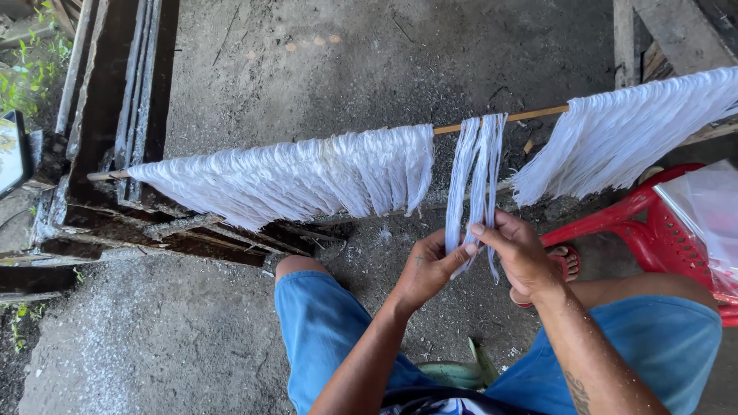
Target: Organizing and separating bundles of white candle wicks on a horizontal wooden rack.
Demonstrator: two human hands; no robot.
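A thin wooden stick runs across the view, low on the left & higher on the right, and it's the landmark here. A small bunch of white strands hangs from the stick near its middle, w/ bare stick on both sides of it. The left hand is below the stick and pinches the low end of that bunch between thumb & fingers, so it's closed on the strands. The right hand is right next to it, touching it, also below the stick, and its fingers grip the same bunch a bit higher up. Both hands hold; neither is let go. Left of the small bunch, a wide curtain of white strands hangs off the stick like a fan. Right of the bunch, another big curtain of white strands hangs off the high end. Under the stick's left end sits a dark old wooden frame, touching the ground. Under the right curtain there's a red plastic chair w/ a clear plastic bag on it. Below the hands you see the person's knees in blue shorts. A foot in a red sandal shows just by the right hand, on the grey dirt ground. Some green leaves grow far left of the stick, past the frame.
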